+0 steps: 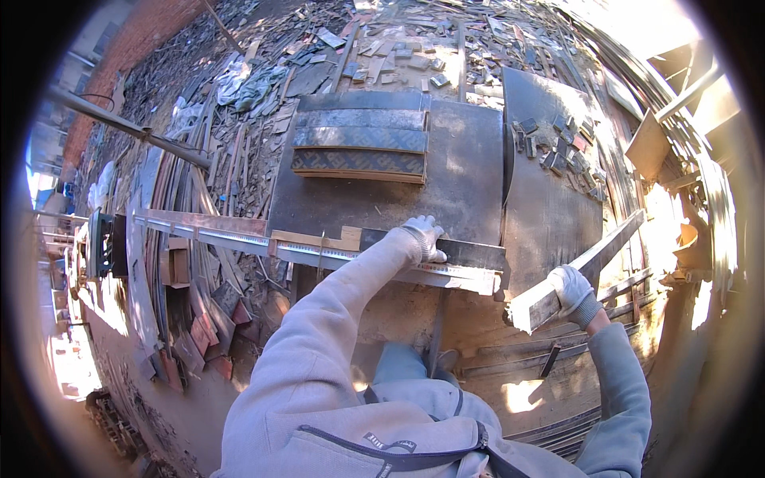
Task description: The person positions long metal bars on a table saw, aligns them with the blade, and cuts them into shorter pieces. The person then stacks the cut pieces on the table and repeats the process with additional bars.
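My left hand (425, 237), in a white glove, is closed over a dark wooden strip (478, 254). The strip lies along a long metal rail (454, 275) with a measuring scale on it. A short light-wood piece (311, 240) rests on the same rail, left of the strip. Out to the right, my gloved right hand (570, 290) wraps around a long plank (602, 248). That plank slants up and away to the right, its pale cut end toward me. Part of my right fingers is hidden behind the plank's edge.
Beyond the rail, a dark panel table (351, 205) bears a stack of boards (358, 142). A second panel (550, 211) on the right holds small offcuts (558, 143). Scrap wood (398, 60) covers the ground behind. A metal pole (127, 126) slants in at left.
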The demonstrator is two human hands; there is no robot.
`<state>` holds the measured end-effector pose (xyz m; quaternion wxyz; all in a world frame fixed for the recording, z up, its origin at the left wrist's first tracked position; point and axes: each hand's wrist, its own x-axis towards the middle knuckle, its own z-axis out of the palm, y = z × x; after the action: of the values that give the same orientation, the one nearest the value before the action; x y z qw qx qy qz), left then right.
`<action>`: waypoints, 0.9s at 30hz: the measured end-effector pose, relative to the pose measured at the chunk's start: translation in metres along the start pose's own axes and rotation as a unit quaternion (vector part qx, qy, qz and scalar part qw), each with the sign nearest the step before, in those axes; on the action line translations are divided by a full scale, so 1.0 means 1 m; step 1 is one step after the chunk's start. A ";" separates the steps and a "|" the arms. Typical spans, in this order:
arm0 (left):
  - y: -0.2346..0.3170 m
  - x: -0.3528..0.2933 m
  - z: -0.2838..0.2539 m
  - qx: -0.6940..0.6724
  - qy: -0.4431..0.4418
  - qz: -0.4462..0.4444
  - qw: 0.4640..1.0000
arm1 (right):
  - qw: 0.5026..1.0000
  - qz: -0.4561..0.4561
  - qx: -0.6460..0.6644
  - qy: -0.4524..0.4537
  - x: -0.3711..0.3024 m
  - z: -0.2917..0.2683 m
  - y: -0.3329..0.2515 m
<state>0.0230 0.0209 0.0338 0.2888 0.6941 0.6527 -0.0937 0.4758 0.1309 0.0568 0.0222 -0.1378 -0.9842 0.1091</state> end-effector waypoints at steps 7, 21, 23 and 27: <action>0.056 -0.079 0.073 -0.056 -0.095 -0.057 0.992 | 0.996 -0.041 0.029 0.079 -0.031 -0.004 -0.041; 0.004 -0.253 0.181 -0.768 0.393 -0.458 0.217 | 0.997 -0.056 0.017 0.044 -0.050 0.006 -0.055; -0.002 -0.254 0.206 -0.781 0.315 -0.518 0.149 | 0.998 -0.052 -0.004 0.043 -0.051 0.007 -0.058; -0.011 -0.227 0.251 -0.756 0.386 -0.500 0.171 | 0.995 -0.057 0.019 0.074 -0.055 0.012 -0.057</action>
<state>0.0445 -0.3040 -0.0591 0.2756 -0.3900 0.6406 0.6013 0.5128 0.0595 0.0575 0.1035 -0.0888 -0.9839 0.1157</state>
